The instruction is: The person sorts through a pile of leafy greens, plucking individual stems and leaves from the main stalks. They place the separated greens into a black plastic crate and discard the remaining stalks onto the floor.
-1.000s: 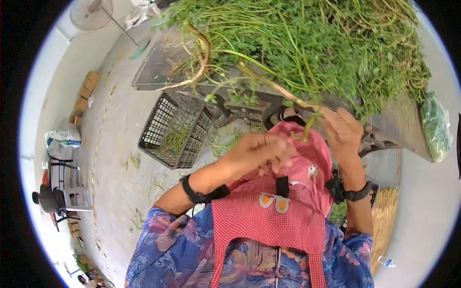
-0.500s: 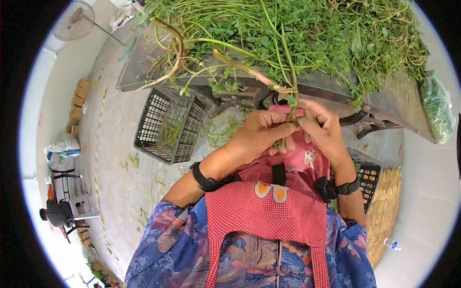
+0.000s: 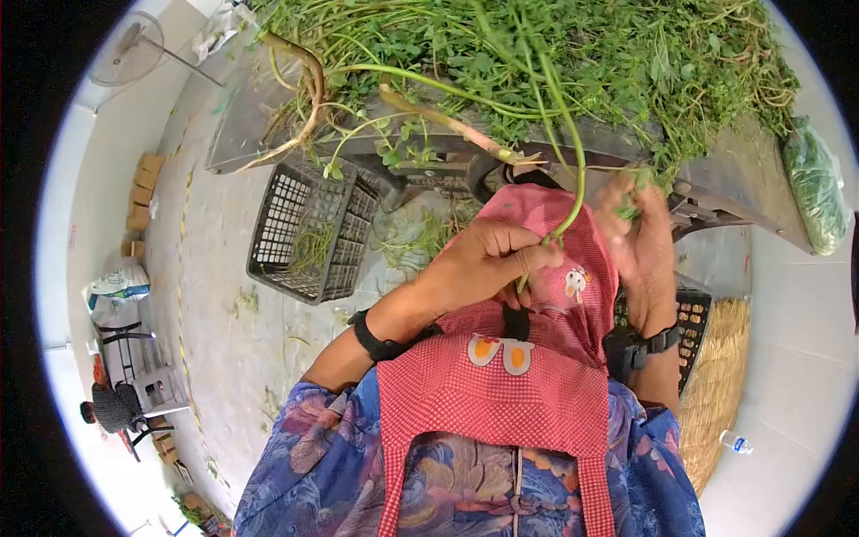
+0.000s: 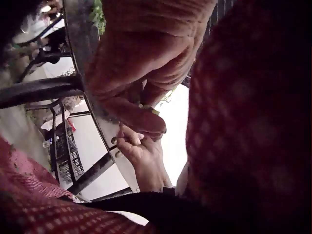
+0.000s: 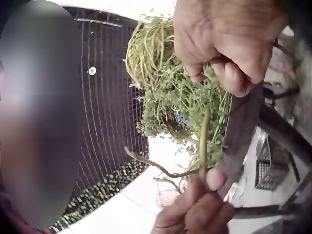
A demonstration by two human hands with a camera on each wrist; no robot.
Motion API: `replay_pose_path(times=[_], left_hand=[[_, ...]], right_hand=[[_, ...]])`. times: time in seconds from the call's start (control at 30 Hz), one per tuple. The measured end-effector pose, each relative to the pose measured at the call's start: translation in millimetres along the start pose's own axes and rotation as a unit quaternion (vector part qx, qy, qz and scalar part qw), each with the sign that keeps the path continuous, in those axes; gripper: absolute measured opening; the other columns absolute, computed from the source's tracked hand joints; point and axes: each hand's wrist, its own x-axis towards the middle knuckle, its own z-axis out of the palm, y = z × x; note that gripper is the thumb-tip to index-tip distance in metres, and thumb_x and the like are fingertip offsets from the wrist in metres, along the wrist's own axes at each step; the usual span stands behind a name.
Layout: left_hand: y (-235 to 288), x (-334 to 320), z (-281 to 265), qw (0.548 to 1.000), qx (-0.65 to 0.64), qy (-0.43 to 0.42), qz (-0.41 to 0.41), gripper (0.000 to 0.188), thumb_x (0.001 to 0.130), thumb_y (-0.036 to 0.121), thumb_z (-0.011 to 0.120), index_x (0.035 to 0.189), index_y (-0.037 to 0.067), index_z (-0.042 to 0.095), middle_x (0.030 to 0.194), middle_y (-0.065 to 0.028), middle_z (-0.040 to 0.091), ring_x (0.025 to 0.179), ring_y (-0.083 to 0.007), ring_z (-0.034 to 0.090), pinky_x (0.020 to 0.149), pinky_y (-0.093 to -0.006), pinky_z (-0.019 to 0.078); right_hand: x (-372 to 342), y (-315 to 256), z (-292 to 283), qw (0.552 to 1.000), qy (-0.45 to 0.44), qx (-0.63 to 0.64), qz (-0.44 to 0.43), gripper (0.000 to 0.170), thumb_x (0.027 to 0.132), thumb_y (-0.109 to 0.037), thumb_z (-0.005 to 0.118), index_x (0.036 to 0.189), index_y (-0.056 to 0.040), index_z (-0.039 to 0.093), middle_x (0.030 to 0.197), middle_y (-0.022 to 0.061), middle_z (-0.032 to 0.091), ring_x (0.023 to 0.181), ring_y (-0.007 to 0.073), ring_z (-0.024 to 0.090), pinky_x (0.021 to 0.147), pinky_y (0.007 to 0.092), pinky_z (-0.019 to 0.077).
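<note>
Beside the table, a green stem passes between left fingers

The right hand is now apart from the left hand and stem — leaves in its grip.

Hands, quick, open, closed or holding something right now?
Left hand: closed, pinching a green stem between thumb and fingers.
Right hand: fingers curled, pinching what looks like a small leafy sprig; blurred in the head view.

The plant heap lies on the table, bag to its right, crate below left
</note>
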Motion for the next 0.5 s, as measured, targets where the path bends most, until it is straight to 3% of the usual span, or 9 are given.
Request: replay_pose_path(times=[0.03,0.1,0.27,0.37,0.43,0.5], left_hand=[[0,-1,1,1.0,-0.005,-0.023,0.012,0.025,0.093,0.02,0.051,0.098,-0.001,0.065,0.068,-0.0061,0.065,0.059,-0.0085,0.06,0.052,-0.0197,0.0482],[0,0,3,0.999,-0.011,-0.045,0.023,0.026,0.094,0.019,0.05,0.098,-0.002,0.064,0.069,-0.0067,0.065,0.06,-0.0096,0.06,0.053,-0.0209,0.049],[-2,2,4,1.0,0.02,-0.008,-0.003,0.027,0.094,0.02,0.051,0.096,-0.002,0.064,0.068,-0.0074,0.065,0.059,-0.0089,0.06,0.054,-0.0213,0.049],[-7,3,3,1.0,0.029,-0.002,0.001,0.026,0.093,0.021,0.052,0.095,-0.002,0.065,0.068,-0.0074,0.065,0.059,-0.0085,0.059,0.054,-0.0211,0.0489],[-7,3,4,0.999,0.03,0.004,-0.01,0.026,0.093,0.021,0.052,0.094,-0.002,0.065,0.068,-0.0074,0.065,0.058,-0.0085,0.059,0.053,-0.0209,0.0489],[-9,4,3,0.999,0.032,0.006,-0.021,0.026,0.093,0.021,0.052,0.093,-0.002,0.065,0.068,-0.0074,0.065,0.057,-0.0085,0.059,0.053,-0.0208,0.0488]], right_hand=[[-3,2,-2,1.0,0.0,-0.002,-0.001,0.014,0.09,-0.015,0.053,0.082,-0.0035,0.053,0.064,0.003,0.048,0.043,0.0111,0.037,0.036,0.0205,0.0318],[-7,12,-10,0.993,-0.018,0.058,0.097,0.014,0.09,-0.015,0.052,0.084,-0.0022,0.052,0.068,0.0064,0.049,0.044,0.0113,0.04,0.033,0.0218,0.0318],[-10,10,-12,0.992,0.06,-0.016,0.106,0.021,0.089,-0.014,0.053,0.104,0.0018,0.053,0.071,0.0076,0.049,0.047,0.0114,0.045,0.032,0.0206,0.0311],[-8,7,-9,0.998,0.016,0.004,0.056,0.029,0.09,-0.011,0.051,0.116,0.002,0.049,0.071,0.0068,0.048,0.049,0.0096,0.044,0.034,0.0189,0.0316],[-9,6,-2,0.992,-0.097,0.054,0.053,0.035,0.089,-0.011,0.053,0.12,0.0027,0.046,0.071,0.0058,0.047,0.051,0.0075,0.042,0.036,0.0177,0.0322],[-7,7,3,0.995,-0.089,0.028,0.042,0.029,0.089,-0.014,0.056,0.112,0.0026,0.051,0.067,0.0033,0.045,0.048,0.0056,0.038,0.038,0.0168,0.0306]])
